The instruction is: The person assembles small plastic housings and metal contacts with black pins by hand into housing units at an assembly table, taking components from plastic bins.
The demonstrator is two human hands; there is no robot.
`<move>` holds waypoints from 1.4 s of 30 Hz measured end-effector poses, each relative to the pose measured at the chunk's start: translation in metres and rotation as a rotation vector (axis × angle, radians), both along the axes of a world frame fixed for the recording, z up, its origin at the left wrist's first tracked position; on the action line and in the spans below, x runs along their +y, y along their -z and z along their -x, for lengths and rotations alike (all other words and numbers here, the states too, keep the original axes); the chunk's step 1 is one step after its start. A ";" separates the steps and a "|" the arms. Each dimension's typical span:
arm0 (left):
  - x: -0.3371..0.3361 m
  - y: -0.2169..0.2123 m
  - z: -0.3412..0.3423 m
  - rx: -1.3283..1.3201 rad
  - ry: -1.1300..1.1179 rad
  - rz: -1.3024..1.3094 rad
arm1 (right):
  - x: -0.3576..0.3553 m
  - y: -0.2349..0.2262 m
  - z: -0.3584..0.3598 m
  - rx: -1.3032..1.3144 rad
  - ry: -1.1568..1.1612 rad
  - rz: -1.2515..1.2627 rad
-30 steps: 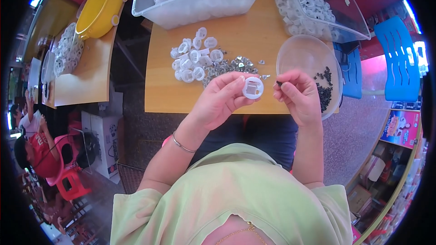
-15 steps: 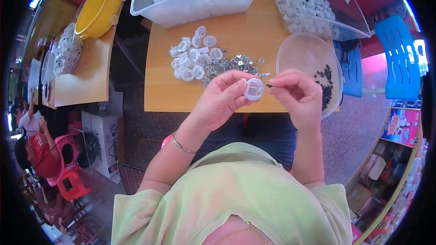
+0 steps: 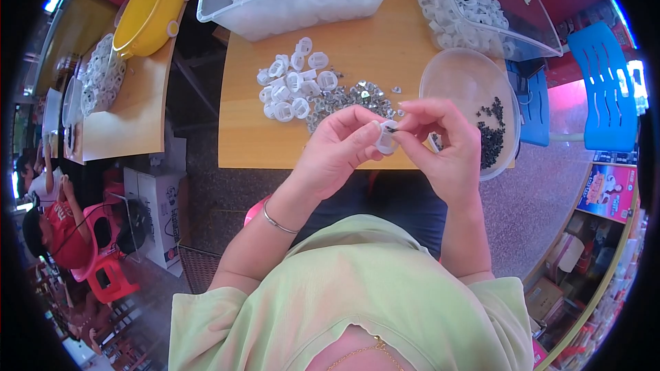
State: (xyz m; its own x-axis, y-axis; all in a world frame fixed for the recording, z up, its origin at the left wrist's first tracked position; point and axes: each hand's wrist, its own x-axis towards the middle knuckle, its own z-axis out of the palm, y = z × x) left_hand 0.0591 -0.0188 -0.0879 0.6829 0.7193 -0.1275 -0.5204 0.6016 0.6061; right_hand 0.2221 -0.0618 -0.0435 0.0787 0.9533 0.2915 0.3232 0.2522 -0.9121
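Note:
Between the thumb and fingers of my left hand (image 3: pixel 342 144) is a round white plastic housing (image 3: pixel 386 140), tilted on its side. My right hand (image 3: pixel 443 139) pinches a small black piece (image 3: pixel 392 130) against the housing's face; its exact shape is too small to tell. Beyond my left hand lies a pile of similar white housings (image 3: pixel 292 84) on the wooden table (image 3: pixel 240 139). Small shiny metal parts (image 3: pixel 354 99) are heaped beside that pile. More small black pieces (image 3: pixel 491 144) lie in a clear shallow tub (image 3: pixel 447 72) beyond my right hand.
A large translucent bin (image 3: pixel 309 17) of white parts stands at the back, another clear bin (image 3: pixel 474 10) at the back right. On a side table at left are a yellow basin (image 3: pixel 148 14) and a heap of white parts (image 3: pixel 103 79). Blue chairs (image 3: pixel 601 89) stand at right.
My right hand has moved left, bringing the black piece from beside the housing onto it. The housing in my left hand has turned from face-up to edge-on.

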 end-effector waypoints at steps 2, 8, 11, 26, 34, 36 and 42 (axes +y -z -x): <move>0.000 -0.001 0.000 0.014 0.001 -0.006 | 0.000 -0.001 0.000 -0.002 0.007 0.007; -0.002 -0.004 -0.001 0.082 -0.023 -0.045 | -0.001 -0.005 0.001 -0.088 0.033 0.023; -0.002 -0.004 -0.002 0.119 -0.038 -0.053 | -0.001 -0.007 0.002 -0.087 0.042 0.030; 0.000 -0.002 -0.001 0.094 -0.036 -0.050 | 0.005 0.005 -0.003 -0.096 0.055 0.027; 0.000 0.005 0.003 0.153 -0.012 -0.083 | 0.009 0.008 -0.009 0.106 -0.100 0.226; 0.000 0.004 0.003 0.178 -0.008 -0.081 | 0.010 0.005 -0.009 0.092 -0.106 0.279; 0.003 0.005 0.005 0.139 0.032 -0.051 | 0.012 0.009 -0.013 0.135 -0.164 0.336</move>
